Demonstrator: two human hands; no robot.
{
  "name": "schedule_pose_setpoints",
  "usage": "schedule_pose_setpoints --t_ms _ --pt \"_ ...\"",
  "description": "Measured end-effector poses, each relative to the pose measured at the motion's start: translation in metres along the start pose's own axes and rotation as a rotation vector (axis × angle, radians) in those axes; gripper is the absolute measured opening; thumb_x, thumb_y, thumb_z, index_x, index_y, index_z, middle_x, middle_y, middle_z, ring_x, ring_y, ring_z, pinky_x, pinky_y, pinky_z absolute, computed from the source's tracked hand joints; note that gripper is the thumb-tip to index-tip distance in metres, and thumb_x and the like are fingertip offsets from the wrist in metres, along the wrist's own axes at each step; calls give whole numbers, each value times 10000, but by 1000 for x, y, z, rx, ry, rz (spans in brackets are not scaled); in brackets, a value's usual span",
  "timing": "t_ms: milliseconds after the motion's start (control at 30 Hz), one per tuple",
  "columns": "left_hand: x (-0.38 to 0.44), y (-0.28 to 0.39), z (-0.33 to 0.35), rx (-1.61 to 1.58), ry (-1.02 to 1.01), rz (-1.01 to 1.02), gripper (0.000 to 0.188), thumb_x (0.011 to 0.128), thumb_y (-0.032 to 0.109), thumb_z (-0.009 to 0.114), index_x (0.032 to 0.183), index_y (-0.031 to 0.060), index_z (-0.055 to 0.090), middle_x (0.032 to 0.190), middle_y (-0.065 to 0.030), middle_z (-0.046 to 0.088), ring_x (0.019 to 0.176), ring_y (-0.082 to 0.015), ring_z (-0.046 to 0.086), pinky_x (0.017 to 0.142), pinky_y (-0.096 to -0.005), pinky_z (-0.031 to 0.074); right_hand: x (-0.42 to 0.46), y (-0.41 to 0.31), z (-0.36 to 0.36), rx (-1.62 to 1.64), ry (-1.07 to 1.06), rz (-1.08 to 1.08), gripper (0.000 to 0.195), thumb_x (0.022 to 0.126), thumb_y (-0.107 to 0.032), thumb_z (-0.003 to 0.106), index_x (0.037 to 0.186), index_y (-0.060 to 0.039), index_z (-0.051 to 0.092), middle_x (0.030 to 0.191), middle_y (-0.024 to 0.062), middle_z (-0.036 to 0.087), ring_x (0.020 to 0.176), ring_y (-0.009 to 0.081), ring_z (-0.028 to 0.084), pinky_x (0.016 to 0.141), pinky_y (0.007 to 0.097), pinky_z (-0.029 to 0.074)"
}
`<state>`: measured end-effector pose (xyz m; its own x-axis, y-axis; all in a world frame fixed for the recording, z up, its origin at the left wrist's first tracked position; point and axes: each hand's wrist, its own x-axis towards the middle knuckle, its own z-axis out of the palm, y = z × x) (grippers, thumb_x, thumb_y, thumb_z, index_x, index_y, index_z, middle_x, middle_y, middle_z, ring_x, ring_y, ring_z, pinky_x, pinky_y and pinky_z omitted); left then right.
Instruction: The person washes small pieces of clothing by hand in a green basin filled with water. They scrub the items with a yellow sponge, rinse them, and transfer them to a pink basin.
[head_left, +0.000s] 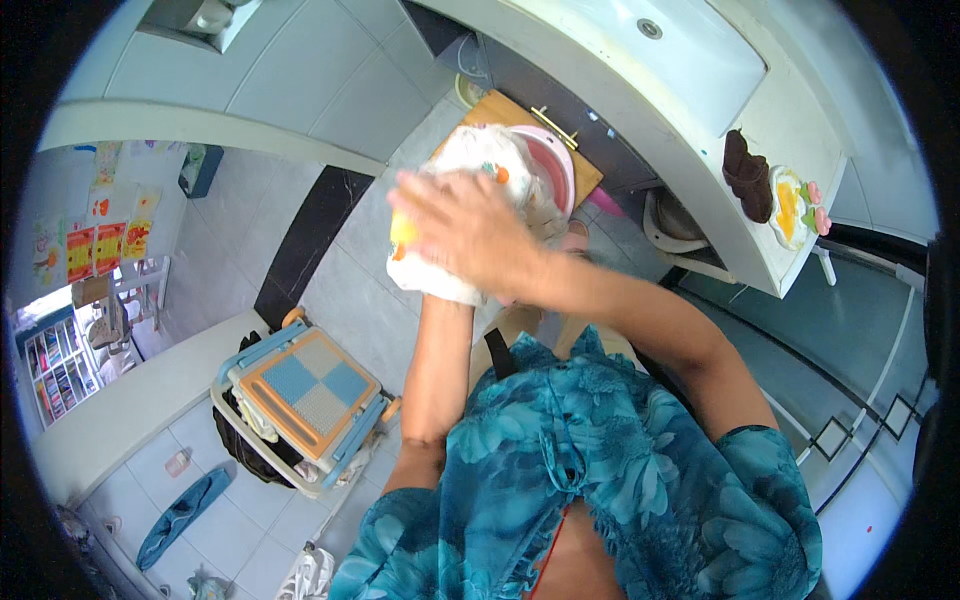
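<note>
A white cloth with orange and green print is bunched over my left hand, which it covers up to the wrist; the fingers are hidden. Blurred, with fingers extended, my right hand lies across the cloth from above. Something yellow shows at the edge of the right palm; whether it is a separate object or part of the cloth's print, I cannot tell. Just beyond the cloth, a pink basin stands on a wooden surface, partly hidden by the cloth.
A white counter with a sink runs along the upper right, bearing a brown fabric item and a flower-trimmed item. A folding basket with a blue-and-orange top stands on the floor at left. Blue cloth lies beyond it.
</note>
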<state>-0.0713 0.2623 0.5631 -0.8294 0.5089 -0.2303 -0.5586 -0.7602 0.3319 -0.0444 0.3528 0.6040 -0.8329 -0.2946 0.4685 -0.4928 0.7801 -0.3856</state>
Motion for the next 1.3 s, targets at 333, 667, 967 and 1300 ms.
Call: schedule_pose_setpoints --t_ms 333,667,967,1300 --pt "-3 3 5 29 -14 -11 460 927 419 551 1182 36 568 1152 -164 622 1071 -300 595 943 -398 476 12 131 21 364 109 684 555 913 -385 578 1326 -24 490 1208 178 555 1035 369 584 896 410 466" --pt "1 12 -5 0 78 22 473 940 429 523 1200 37 568 1171 -158 621 1087 -304 592 956 -404 469 -55 -13 -35 575 -130 242 812 684 -108 822 1372 -76 391 1273 166 502 1199 363 498 1040 447 389" --pt "1 28 1 10 40 1 486 952 439 499 1217 38 568 1188 -153 620 1102 -308 589 968 -409 464 -53 -4 -57 817 8 419 597 720 50 635 1281 -78 475 1150 195 584 1048 398 583 892 435 475" --pt "-7 19 -6 -104 62 8 501 965 449 472 1235 39 567 1207 -147 619 1118 -312 585 982 -414 458 -76 11 -57 528 -270 383 578 826 -142 665 1351 -52 443 1080 182 576 960 373 593 840 457 471"
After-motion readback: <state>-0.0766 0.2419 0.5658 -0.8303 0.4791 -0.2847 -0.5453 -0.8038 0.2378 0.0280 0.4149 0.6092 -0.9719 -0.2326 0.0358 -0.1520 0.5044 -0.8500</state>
